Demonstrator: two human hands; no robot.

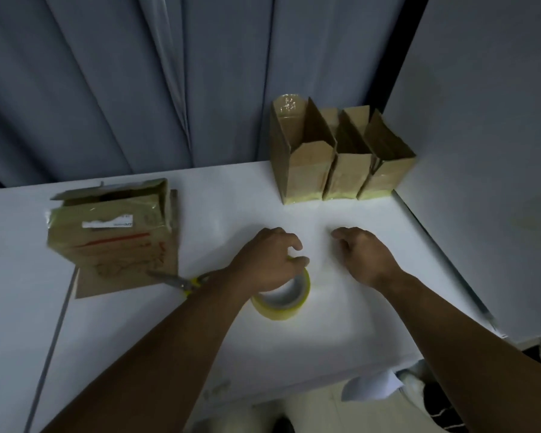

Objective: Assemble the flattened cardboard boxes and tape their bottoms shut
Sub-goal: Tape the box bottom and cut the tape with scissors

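A yellowish roll of packing tape [286, 303] lies flat on the white table [341, 323], near the middle. My left hand [267, 260] rests on top of the roll with its fingers curled over the far rim. My right hand [364, 254] hovers just right of it, fingers loosely curled, holding nothing. Three assembled cardboard boxes [334, 164] stand in a row at the back right, flaps up, bottoms taped. At the left, another taped box [110, 226] lies on a flat cardboard sheet [122, 279].
Yellow-handled scissors [181, 281] lie beside my left forearm, on the edge of the cardboard sheet. Grey curtains hang behind the table. A white wall panel [481, 151] borders the table on the right. The floor shows below the table's front edge.
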